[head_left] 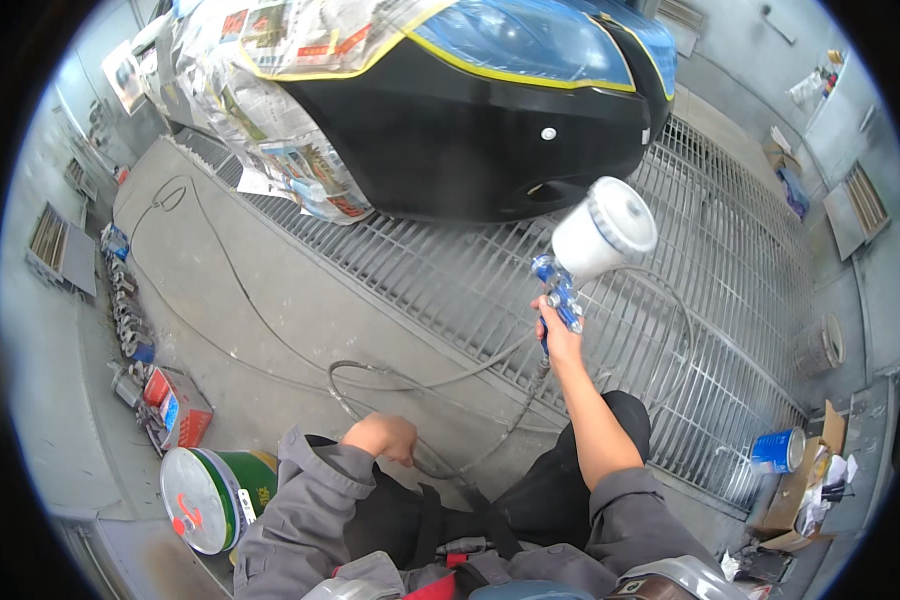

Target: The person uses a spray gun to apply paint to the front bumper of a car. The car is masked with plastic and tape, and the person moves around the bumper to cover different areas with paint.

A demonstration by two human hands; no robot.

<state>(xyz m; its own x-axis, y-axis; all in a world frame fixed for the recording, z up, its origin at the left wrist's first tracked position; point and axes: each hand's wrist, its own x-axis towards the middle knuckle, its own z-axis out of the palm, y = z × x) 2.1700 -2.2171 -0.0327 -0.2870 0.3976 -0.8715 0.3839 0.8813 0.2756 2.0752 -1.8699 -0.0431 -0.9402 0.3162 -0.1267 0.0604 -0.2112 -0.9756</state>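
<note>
My right hand (562, 335) is wrapped round the grip of a blue and silver spray gun (558, 290). A white paint cup (602, 232) sits tilted on top of the gun. Just beyond it is a dark car bumper (450, 140), with yellow tape along its upper edge. An air hose (542, 372) runs down from the gun's handle. My left hand (385, 437) is closed low in front of my left knee, and a loop of the hose passes through it; the fingertips are mostly hidden.
Newspaper (255, 110) and blue film (530, 40) mask the car. Metal floor grating (710, 260) lies under it. Hose coils cross the concrete floor (240, 270). A green drum (240, 480) and red box (182, 410) stand left; a blue can (778, 450) and cardboard box (805, 480) right.
</note>
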